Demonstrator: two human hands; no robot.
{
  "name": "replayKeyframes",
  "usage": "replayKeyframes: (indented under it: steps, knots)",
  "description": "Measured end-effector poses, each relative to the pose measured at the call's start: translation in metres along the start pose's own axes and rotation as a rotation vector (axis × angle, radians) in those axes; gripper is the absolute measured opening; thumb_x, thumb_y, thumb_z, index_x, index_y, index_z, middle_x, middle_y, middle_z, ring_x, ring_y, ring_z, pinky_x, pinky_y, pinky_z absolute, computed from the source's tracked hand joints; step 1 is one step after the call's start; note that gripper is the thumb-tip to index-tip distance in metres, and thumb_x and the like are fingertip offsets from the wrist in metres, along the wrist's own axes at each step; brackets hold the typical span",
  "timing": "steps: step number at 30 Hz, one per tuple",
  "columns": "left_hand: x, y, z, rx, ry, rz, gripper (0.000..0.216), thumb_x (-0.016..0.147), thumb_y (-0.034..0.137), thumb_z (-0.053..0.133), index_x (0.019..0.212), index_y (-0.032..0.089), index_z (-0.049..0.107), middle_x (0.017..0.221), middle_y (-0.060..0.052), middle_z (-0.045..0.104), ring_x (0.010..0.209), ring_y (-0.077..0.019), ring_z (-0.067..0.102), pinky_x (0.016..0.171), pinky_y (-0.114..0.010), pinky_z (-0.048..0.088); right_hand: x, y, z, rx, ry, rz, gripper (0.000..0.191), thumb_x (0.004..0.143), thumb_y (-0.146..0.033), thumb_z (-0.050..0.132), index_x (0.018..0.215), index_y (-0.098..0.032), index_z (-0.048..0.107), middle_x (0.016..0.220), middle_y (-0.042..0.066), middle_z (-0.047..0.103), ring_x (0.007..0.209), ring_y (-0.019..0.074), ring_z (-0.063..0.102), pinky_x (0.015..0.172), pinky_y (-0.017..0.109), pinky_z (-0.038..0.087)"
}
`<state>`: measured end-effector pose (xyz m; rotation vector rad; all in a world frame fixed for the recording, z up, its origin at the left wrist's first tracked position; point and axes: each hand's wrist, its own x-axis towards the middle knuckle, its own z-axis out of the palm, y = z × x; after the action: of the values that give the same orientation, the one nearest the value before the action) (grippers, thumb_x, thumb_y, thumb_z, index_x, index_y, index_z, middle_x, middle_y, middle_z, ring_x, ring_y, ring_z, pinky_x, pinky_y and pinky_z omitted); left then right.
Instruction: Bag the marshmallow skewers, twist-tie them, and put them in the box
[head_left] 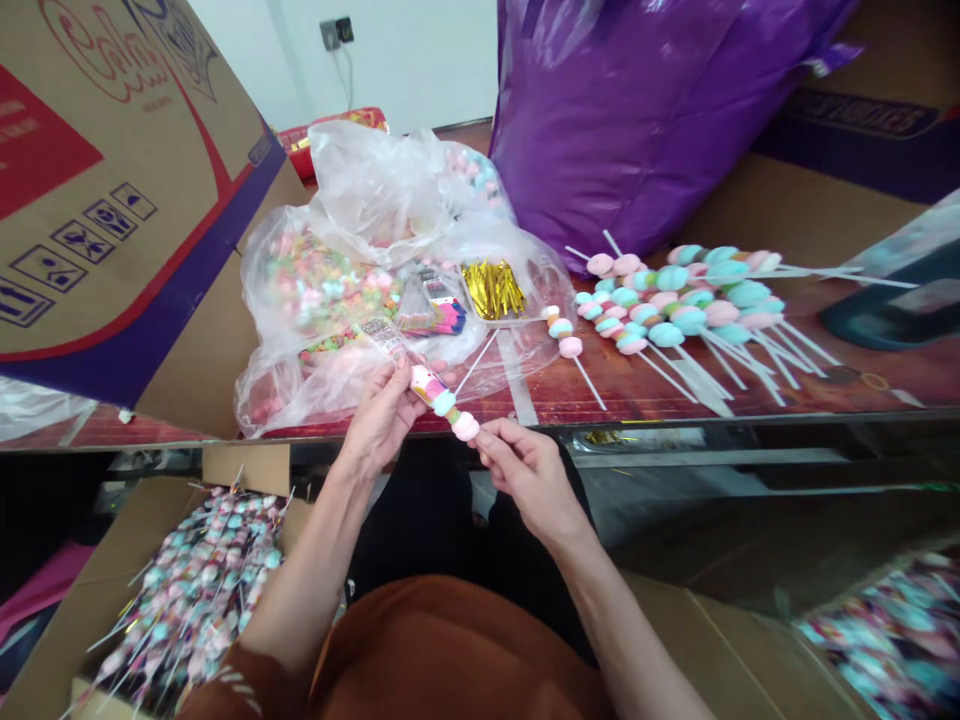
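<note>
Above my lap, at the table's front edge, a marshmallow skewer (454,413) with pink and blue pieces is held between both hands. My left hand (384,415) is closed around a clear printed plastic wrapper (427,384), which covers the skewer's upper end. At the lower end my right hand (525,470) pinches the skewer just below its last pink marshmallow; the stick is mostly hidden by the fingers. Just beyond lie a stack of printed wrappers (439,312) and a clear tray of gold twist ties (493,290). A single skewer (564,335) rests to the right.
A pile of marshmallow skewers (690,300) lies on the red table (480,412). Clear bags (367,190) of sweets, a purple bag (600,120) and a large carton (150,200) stand around. Below left, an open box (97,600) holds many wrapped skewers.
</note>
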<state>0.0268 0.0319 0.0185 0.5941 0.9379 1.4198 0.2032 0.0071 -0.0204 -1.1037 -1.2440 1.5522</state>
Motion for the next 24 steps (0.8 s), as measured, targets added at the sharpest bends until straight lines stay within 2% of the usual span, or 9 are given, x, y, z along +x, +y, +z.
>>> replayKeyframes:
  steps: [3,7,11,15,21,24]
  knots:
    - [-0.002,-0.006,-0.004,0.011,-0.021,-0.011,0.032,0.079,0.041,0.078,0.094,0.015,0.066,0.094,-0.010,0.077,0.091,-0.0236,0.074,0.085,-0.034,0.056,0.004,-0.002,-0.001,0.252,-0.106,0.228,0.035,0.076,-0.049,0.075,0.078,-0.015,0.068,0.054,-0.007,0.044,0.040,0.0030,0.024,0.039,0.020,0.013]
    - [-0.004,-0.014,-0.006,0.047,-0.006,0.010,0.034,0.078,0.041,0.079,0.096,0.015,0.067,0.093,-0.009,0.076,0.093,-0.0221,0.073,0.086,-0.032,0.055,0.009,-0.006,0.008,0.361,-0.129,0.295,0.037,0.070,-0.048,0.081,0.075,-0.015,0.066,0.049,-0.009,0.041,0.037,0.0016,0.021,0.036,0.018,0.011]
    - [-0.004,-0.015,-0.006,0.036,-0.030,-0.042,0.033,0.078,0.041,0.078,0.095,0.015,0.067,0.091,-0.009,0.076,0.089,-0.0231,0.073,0.080,-0.033,0.057,0.009,-0.007,0.017,0.273,-0.099,0.195,0.034,0.077,-0.049,0.074,0.078,-0.016,0.065,0.050,-0.008,0.043,0.038,0.0025,0.025,0.037,0.018,0.014]
    - [-0.004,-0.015,-0.005,0.001,-0.025,-0.049,0.033,0.077,0.040,0.079,0.094,0.015,0.067,0.090,-0.008,0.075,0.087,-0.0223,0.073,0.078,-0.032,0.056,0.009,0.001,0.020,0.055,0.029,0.028,0.029,0.084,-0.043,0.069,0.074,-0.017,0.063,0.053,-0.005,0.050,0.042,0.0050,0.036,0.039,0.018,0.022]
    - [-0.013,-0.028,0.005,0.088,-0.060,-0.040,0.030,0.080,0.041,0.076,0.087,0.013,0.069,0.079,-0.006,0.073,0.062,-0.0135,0.065,0.057,-0.023,0.050,0.016,0.006,0.041,0.109,0.204,-0.010,0.034,0.084,-0.043,0.068,0.065,-0.020,0.053,0.051,-0.005,0.053,0.038,0.0059,0.038,0.037,0.019,0.026]
    - [-0.012,-0.025,0.004,0.079,-0.034,-0.039,0.029,0.080,0.039,0.076,0.090,0.013,0.069,0.084,-0.008,0.075,0.073,-0.0164,0.069,0.068,-0.026,0.053,0.011,0.001,0.041,0.062,0.190,0.009,0.032,0.086,-0.044,0.066,0.069,-0.020,0.054,0.053,-0.004,0.055,0.039,0.0075,0.043,0.038,0.020,0.030]
